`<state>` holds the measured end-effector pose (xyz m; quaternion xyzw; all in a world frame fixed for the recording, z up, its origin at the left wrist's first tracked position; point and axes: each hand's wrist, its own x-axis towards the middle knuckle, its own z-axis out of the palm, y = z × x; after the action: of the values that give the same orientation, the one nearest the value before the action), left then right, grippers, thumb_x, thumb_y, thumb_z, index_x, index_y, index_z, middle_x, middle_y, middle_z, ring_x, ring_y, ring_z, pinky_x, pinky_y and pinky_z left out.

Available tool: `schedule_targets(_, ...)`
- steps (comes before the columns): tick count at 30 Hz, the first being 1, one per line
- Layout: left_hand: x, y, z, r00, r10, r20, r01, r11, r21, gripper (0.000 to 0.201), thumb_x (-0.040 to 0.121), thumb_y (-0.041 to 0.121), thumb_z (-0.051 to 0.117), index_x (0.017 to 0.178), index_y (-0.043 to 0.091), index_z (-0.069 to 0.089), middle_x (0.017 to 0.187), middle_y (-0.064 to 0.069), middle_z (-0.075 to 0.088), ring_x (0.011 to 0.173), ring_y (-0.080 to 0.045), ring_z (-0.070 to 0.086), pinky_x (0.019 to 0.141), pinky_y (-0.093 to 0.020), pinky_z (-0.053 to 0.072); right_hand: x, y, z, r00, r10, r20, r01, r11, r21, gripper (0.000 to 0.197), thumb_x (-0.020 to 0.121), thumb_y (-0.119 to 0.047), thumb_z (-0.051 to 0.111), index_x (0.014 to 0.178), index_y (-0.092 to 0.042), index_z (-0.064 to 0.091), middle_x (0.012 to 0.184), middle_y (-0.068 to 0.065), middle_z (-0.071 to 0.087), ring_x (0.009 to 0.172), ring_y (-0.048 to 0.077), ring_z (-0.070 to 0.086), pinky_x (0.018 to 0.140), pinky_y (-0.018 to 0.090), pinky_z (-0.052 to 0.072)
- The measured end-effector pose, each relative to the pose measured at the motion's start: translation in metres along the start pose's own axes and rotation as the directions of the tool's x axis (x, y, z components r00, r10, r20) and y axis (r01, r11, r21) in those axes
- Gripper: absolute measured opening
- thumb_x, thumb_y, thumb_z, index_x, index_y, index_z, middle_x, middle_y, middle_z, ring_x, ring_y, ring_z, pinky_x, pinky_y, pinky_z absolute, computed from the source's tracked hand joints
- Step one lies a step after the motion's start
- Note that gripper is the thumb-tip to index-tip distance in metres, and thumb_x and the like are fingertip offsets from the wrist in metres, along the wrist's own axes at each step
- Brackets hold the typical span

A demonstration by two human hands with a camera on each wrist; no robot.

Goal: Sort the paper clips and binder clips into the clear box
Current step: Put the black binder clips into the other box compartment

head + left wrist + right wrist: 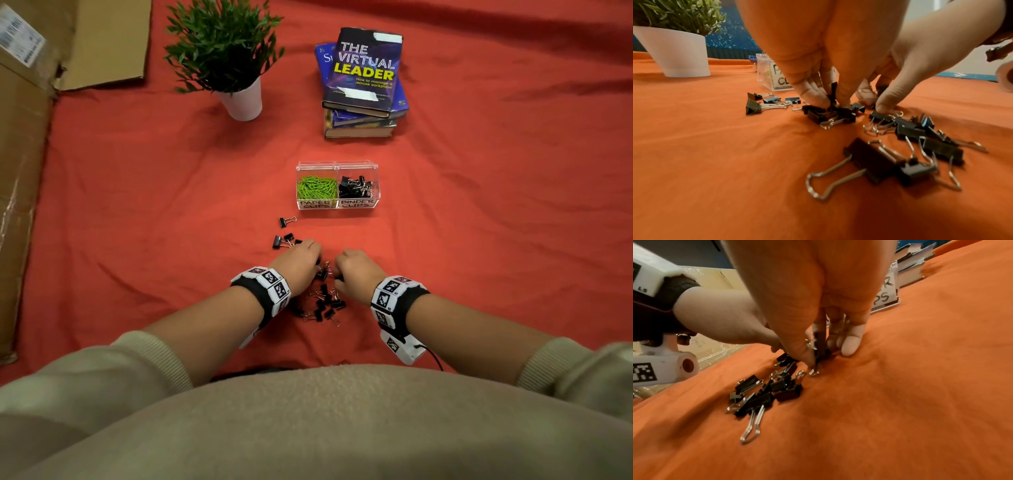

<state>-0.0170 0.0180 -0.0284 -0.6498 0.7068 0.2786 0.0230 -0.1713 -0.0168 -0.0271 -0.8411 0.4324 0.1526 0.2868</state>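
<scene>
A red-orange cloth [479, 240] covers the whole work surface, with flattened cardboard [27, 137] along the left edge of the head view, a potted plant [226, 58] in a white pot at upper centre, and a stack of books [363, 85] to its right. The top book reads "THE VIRTUAL LEADER", with "How to manage a remote workplace" beneath it. Just below the books, in the middle of the frame, stands the clear box [337, 185] with two compartments: the left one, labelled "PAPER CLIPS", holds green paper clips [315, 186], and the right one, labelled "BINDER CLIPS", holds black binder clips. Nothing lies between the box and the hands except bare cloth and a few stray clips at centre left. A loose pile of binder clips [322, 301] sits lower in the frame, between the two wrists, each of which wears a band of black-and-white square markers. Both forearms reach forward from beige sleeves, palms down, fingers pointing at the cloth. The left hand [299, 262] has its fingertips [818, 99] pinched round a black clip at the top of the pile. The right hand [356, 270] likewise pinches a clip between thumb and fingers [851, 344], its wire handles showing below the thumb in the right wrist view.
</scene>
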Motion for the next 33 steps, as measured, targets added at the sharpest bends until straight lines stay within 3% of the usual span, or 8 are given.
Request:
schedule_targets(6,-0.005,-0.004,0.005,1.0,-0.012,0.022,0.011,0.998,0.06,0.018,0.095,0.015,0.047,0.105,0.0,0.051,0.11,-0.015,0.045,0.088,-0.034,0.057,0.077,-0.046,0.047,0.005,0.008,-0.018,0.996,0.077,-0.034,-0.073,0.991,0.115,0.022,0.085,-0.017,0.059,0.1,-0.002,0.061,0.105,0.016,0.065,0.099,0.031,0.061,0.08,0.033,0.046)
schedule_targets(10,-0.005,-0.004,0.008,0.999,-0.034,0.036,0.032,0.998,0.061,0.01,0.091,0.003,0.046,0.101,0.002,0.049,0.107,-0.015,0.043,0.081,-0.034,0.056,0.072,-0.047,0.048,0.021,0.019,-0.071,0.952,0.22,-0.211,-0.14,0.931,0.336,0.014,0.084,-0.014,0.063,0.096,-0.008,0.068,0.095,0.011,0.07,0.086,0.023,0.064,0.068,0.022,0.042)
schedule_targets(14,-0.005,-0.006,0.012,0.999,-0.03,0.045,0.028,0.998,0.053,0.012,0.089,-0.002,0.047,0.099,0.005,0.045,0.105,-0.014,0.043,0.078,-0.032,0.053,0.07,-0.046,0.047,0.048,0.029,-0.117,0.909,0.256,-0.328,-0.151,0.937,0.316,0.019,0.086,-0.012,0.06,0.103,-0.006,0.067,0.102,0.015,0.069,0.094,0.028,0.064,0.079,0.03,0.051)
schedule_targets(17,-0.005,-0.008,0.01,0.999,-0.036,0.038,0.036,0.999,-0.003,0.01,0.09,0.002,0.048,0.099,0.006,0.046,0.106,-0.012,0.045,0.082,-0.033,0.055,0.075,-0.048,0.048,0.061,0.034,-0.122,0.911,0.241,-0.335,-0.167,0.957,0.236,0.03,0.084,-0.013,0.062,0.114,-0.007,0.063,0.115,0.016,0.061,0.108,0.031,0.057,0.09,0.032,0.046)
schedule_targets(20,-0.003,-0.011,-0.001,0.998,-0.068,-0.015,0.066,0.988,-0.139,0.014,0.096,0.012,0.047,0.105,0.003,0.052,0.112,-0.013,0.049,0.097,-0.03,0.055,0.087,-0.04,0.045,0.054,0.025,-0.109,0.9,0.102,-0.424,-0.058,0.992,0.115,0.037,0.082,-0.013,0.062,0.118,-0.006,0.06,0.117,0.014,0.052,0.114,0.031,0.047,0.099,0.036,0.04)
schedule_targets(22,-0.001,-0.016,-0.011,0.987,-0.134,-0.084,0.112,0.968,-0.224,0.017,0.096,0.015,0.048,0.107,0.003,0.055,0.113,-0.014,0.052,0.102,-0.029,0.053,0.091,-0.035,0.039,0.045,0.014,-0.09,0.936,-0.021,-0.352,0.046,0.997,0.061,0.03,0.082,-0.015,0.061,0.111,-0.008,0.062,0.113,0.011,0.054,0.11,0.027,0.05,0.096,0.035,0.042)
schedule_targets(26,0.005,-0.029,-0.031,0.945,-0.26,-0.2,0.171,0.91,-0.377,0.017,0.093,0.014,0.054,0.105,0.006,0.062,0.109,-0.013,0.058,0.103,-0.027,0.055,0.089,-0.03,0.04,0.027,-0.01,-0.037,0.988,-0.151,0.013,0.151,0.988,0.016,0.03,0.084,-0.022,0.062,0.112,-0.01,0.06,0.117,0.009,0.053,0.11,0.025,0.052,0.094,0.035,0.045)
schedule_targets(33,0.021,-0.021,-0.064,0.924,-0.287,-0.254,0.117,0.842,-0.527,0.014,0.086,0.014,0.065,0.099,0.017,0.062,0.09,0.001,0.064,0.077,-0.011,0.055,0.076,-0.023,0.047,0.019,-0.016,-0.001,0.981,-0.195,-0.003,0.195,0.98,-0.035,0.035,0.084,-0.02,0.061,0.115,-0.006,0.054,0.116,0.011,0.045,0.109,0.029,0.047,0.089,0.042,0.048)
